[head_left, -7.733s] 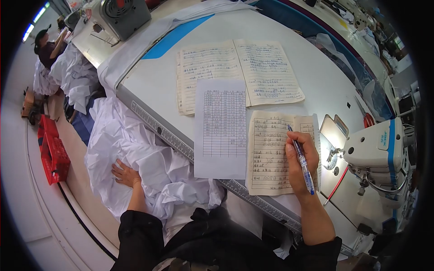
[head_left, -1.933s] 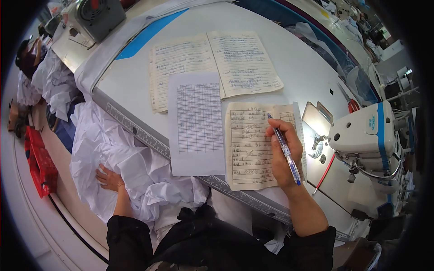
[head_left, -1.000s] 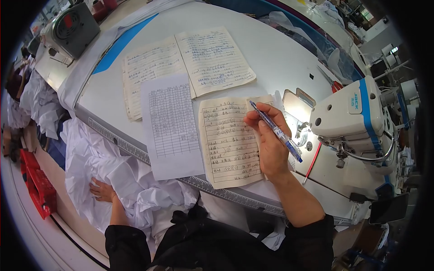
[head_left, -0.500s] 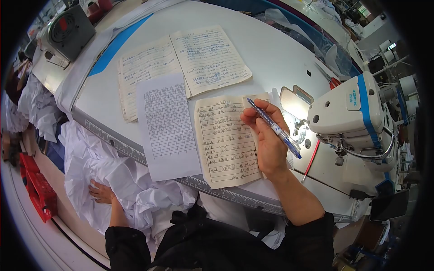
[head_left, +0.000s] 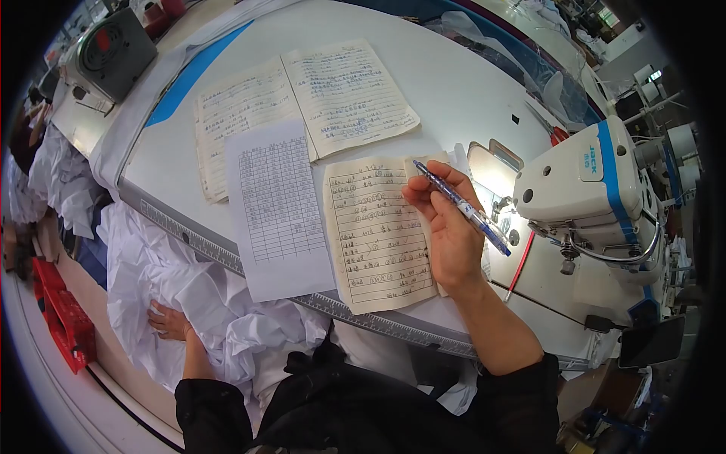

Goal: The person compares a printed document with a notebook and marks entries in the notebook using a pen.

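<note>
We see the right hand [head_left: 457, 240] grasping a pen [head_left: 467, 209] above the lined notebook [head_left: 376, 253], which lies open by the near edge of the tabletop [head_left: 454, 83]; whether the pen touches paper we cannot tell. The left hand [head_left: 171, 321] rests spread, fingers loose, on white fabric [head_left: 219, 299] below that edge. Handwritten entries run from head to foot of the notebook's left page, which we judge largely filled; its right page is mostly hidden, so we cannot say what remains there. On the printed sheet [head_left: 281, 216], just left of the notebook, the lowest table rows look blank. Beyond it, toward the far edge, lies a second notebook [head_left: 353, 102], both pages written; the sheet covers part of its left page. At the tabletop's right side we note a sewing machine [head_left: 567, 178] and red-handled scissors [head_left: 558, 136]. The machine, we judge, restricts room for the right hand.
</note>
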The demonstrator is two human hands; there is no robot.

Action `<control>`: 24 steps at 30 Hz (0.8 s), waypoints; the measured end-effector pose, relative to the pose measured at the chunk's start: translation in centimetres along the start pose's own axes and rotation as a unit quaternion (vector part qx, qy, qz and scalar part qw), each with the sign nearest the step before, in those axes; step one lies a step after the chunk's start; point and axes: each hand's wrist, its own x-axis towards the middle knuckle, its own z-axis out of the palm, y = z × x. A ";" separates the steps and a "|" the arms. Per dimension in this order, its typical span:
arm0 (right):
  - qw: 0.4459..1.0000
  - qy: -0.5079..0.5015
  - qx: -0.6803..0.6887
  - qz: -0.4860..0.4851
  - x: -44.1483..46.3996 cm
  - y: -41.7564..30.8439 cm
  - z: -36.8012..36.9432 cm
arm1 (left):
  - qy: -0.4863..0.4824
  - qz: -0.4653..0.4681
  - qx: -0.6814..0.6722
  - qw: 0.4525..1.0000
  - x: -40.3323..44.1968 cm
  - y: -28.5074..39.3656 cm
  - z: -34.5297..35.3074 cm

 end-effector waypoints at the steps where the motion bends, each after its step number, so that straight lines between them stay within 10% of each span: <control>1: 1.000 0.002 0.000 0.000 0.0 0.0 0.0 | 0.005 0.001 0.001 1.000 0.0 0.0 0.1; 24: 1.000 -0.010 -0.014 -0.014 0.0 0.1 -0.3 | -0.053 -0.004 -0.083 0.995 -0.6 0.1 -3.7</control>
